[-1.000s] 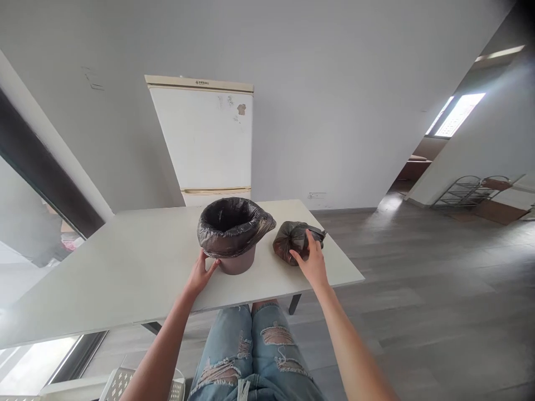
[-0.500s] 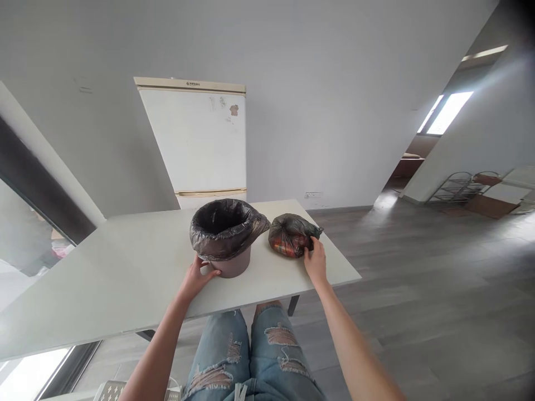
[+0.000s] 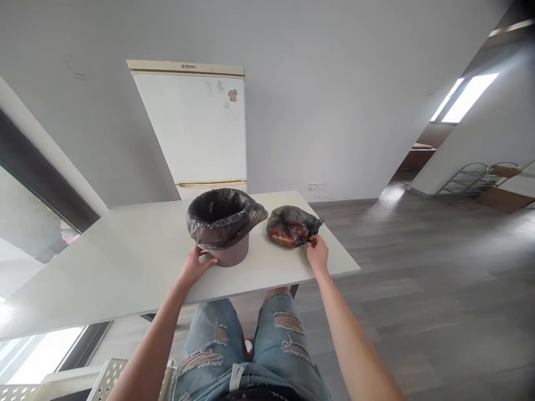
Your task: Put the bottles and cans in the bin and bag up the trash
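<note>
A mauve trash bin (image 3: 232, 255) stands upright on the white table, lined with a black garbage bag (image 3: 217, 234) folded over its rim. Around the bin's lower left side rests my left hand (image 3: 196, 267), thumb in front and fingers partly hidden behind. To the right of the bin lies a filled, dark see-through garbage bag (image 3: 288, 225) with something red and orange inside. My right hand (image 3: 318, 253) is closed at that bag's right end, fingertips pinching the plastic.
The white table (image 3: 125, 267) ends at a right corner just beyond my right hand. A white refrigerator (image 3: 192, 128) stands behind it against the grey wall. Perforated white plastic (image 3: 109, 379) shows at lower left. Far right, a wire rack (image 3: 468, 177) stands on the floor.
My right hand's fingers have drawn together at the bag's right end. The view has shifted slightly; the bin and my left hand keep their places on the table.
</note>
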Tool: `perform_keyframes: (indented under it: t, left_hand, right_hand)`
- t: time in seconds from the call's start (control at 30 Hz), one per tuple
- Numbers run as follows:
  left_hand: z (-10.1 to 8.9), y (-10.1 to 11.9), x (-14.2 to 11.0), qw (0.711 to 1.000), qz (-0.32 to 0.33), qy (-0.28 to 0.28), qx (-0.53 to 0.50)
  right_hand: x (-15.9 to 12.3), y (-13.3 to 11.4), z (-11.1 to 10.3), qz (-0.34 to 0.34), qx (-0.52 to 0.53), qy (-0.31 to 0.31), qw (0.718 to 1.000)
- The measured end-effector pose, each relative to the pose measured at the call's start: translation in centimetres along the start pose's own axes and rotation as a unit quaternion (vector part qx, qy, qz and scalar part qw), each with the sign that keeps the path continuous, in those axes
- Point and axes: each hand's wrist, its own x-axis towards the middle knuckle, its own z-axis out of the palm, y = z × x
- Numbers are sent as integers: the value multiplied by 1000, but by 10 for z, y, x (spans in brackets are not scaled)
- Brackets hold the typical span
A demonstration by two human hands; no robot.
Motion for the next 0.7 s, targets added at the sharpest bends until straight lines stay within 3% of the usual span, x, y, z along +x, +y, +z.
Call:
perform_keyframes:
  t: [0.43, 0.57, 0.7]
  left_hand:
    - [6, -5, 14, 1000, 13, -1, 22]
    - [25, 8, 14, 999, 5, 52, -9]
    - [54, 25, 20, 994, -67, 81, -6]
  right_hand:
    - [1, -5, 0, 9, 19, -8, 1000]
    - [1, -5, 1, 6, 31, 3, 1000]
    - [2, -3, 1, 5, 41, 11, 999]
